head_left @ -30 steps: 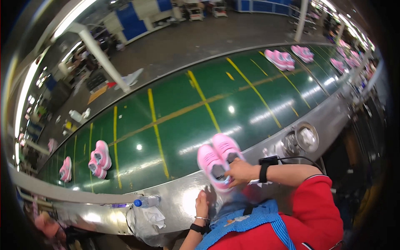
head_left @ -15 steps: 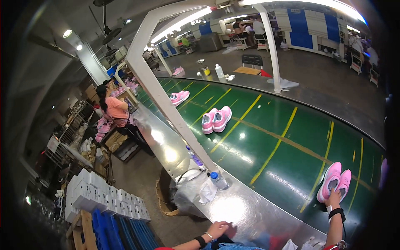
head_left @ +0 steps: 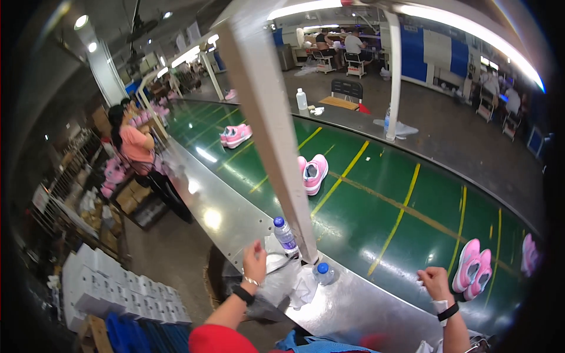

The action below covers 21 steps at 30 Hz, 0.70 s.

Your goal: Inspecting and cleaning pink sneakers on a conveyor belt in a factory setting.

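Grey floor, blue wall, ceiling lights

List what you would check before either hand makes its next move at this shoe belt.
1. Right hand free: ok, it holds nothing and rests on the metal ledge.
2. Nearest pink shoe pair within reach: ok, on the green belt just beyond that hand.
3. Left hand free: cannot tell, raised beside the upright water bottle.
4. Second bottle stable: not ok, lying on its side.
5. White post clear of the shoes: ok.
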Each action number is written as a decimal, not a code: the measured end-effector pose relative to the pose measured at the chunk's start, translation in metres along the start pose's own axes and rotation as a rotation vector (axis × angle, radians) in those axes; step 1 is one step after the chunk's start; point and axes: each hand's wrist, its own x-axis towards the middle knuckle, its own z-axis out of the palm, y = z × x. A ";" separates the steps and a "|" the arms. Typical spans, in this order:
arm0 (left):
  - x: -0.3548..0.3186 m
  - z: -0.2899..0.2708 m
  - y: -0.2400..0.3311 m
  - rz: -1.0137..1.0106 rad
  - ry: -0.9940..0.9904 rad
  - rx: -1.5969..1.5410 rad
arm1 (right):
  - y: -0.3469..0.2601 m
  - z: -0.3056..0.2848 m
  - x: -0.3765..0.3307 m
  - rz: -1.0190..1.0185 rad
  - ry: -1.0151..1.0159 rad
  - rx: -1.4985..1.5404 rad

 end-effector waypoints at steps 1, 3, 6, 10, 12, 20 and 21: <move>0.023 0.002 0.000 0.015 0.010 -0.012 | -0.028 0.008 0.001 -0.069 -0.023 -0.020; 0.069 0.012 0.000 0.023 0.015 -0.103 | -0.092 0.031 0.006 -0.341 0.059 -0.012; 0.131 0.037 -0.027 0.072 -0.063 -0.100 | -0.179 0.064 0.020 -0.427 -0.040 0.013; 0.192 0.095 -0.046 0.061 -0.308 0.096 | -0.265 0.107 0.034 -0.599 -0.024 0.181; 0.215 0.130 -0.059 0.089 -0.372 0.170 | -0.291 0.122 0.042 -0.685 -0.011 0.295; 0.265 0.218 -0.065 0.154 -0.785 0.581 | -0.300 0.167 0.063 -0.759 0.223 0.318; 0.269 0.224 -0.061 0.182 -0.838 0.589 | -0.296 0.170 0.063 -0.749 0.266 0.376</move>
